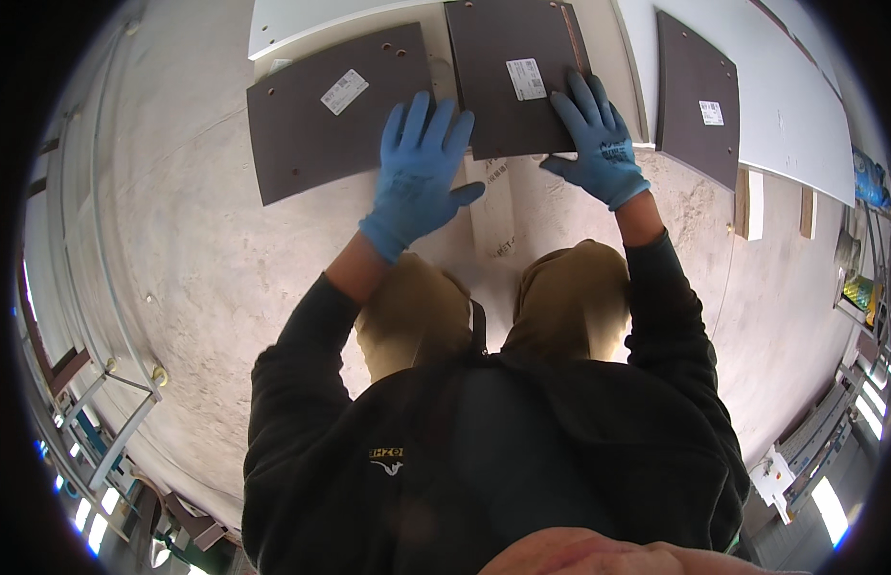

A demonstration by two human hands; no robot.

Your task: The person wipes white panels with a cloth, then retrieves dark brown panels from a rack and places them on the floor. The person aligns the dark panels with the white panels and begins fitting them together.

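Observation:
Two dark brown panels with drilled holes and white labels lie side by side in front of me. My left hand (419,168), in a blue work glove, rests with fingers spread at the near right corner of the left panel (311,134). My right hand (599,144), gloved the same, lies with its fingers stretched over the right edge of the middle panel (503,105). Its thumb points left, just below that panel's near edge. A white label (525,80) sits on the middle panel, and another label (344,92) on the left one. Neither hand grips anything.
Farther right lies a third dark panel (699,105) on a large white board (795,144), with wooden blocks (749,206) beneath. Another white board (302,24) is at the top. A metal rack (120,422) stands on the left. Concrete floor (206,249) surrounds my legs.

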